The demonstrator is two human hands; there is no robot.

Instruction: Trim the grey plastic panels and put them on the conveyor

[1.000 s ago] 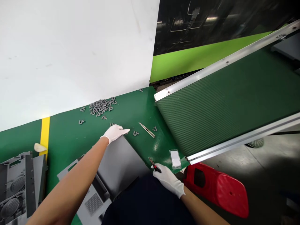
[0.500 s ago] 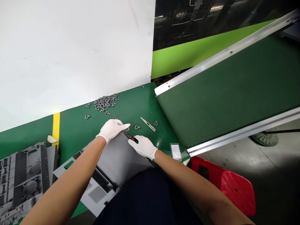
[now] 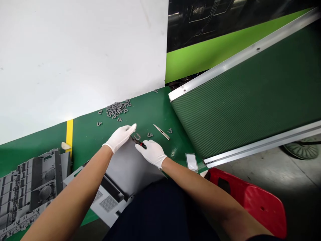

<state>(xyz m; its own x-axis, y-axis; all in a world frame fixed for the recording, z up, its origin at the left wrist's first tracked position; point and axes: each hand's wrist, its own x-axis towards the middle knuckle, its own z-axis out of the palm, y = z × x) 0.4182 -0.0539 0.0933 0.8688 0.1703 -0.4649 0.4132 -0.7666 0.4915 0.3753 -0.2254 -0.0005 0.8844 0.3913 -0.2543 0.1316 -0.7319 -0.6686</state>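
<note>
two white-gloved hands are seen near each other, not touching. black-handled pliers (image 3: 142, 145) with a red band are gripped in the right hand (image 3: 152, 153), tips pointed at the left hand, at the far edge of a smooth grey panel (image 3: 126, 164). the left hand (image 3: 120, 138) is placed at that same far edge, thumb stretched out to the right; whether anything is pinched by it cannot be told. the panel is located below and between both hands, its near end hidden by dark clothing. one u-shaped clip (image 3: 137, 136) is seen between the hands, just beyond the plier tips. another grey clip (image 3: 149, 135) is lying just beyond the right hand, and a knife (image 3: 162, 132) is laid past it to the right. a clip pile (image 3: 116, 109) is heaped beyond the left hand on the green desk (image 3: 86, 137). a clear case (image 3: 192, 162) with a white insert is set to the right of the right hand, near the conveyor (image 3: 238, 100). a ribbed grey housing (image 3: 32, 182) with round grilles is placed well left of the left hand, near yellow tape (image 3: 69, 134).
</note>
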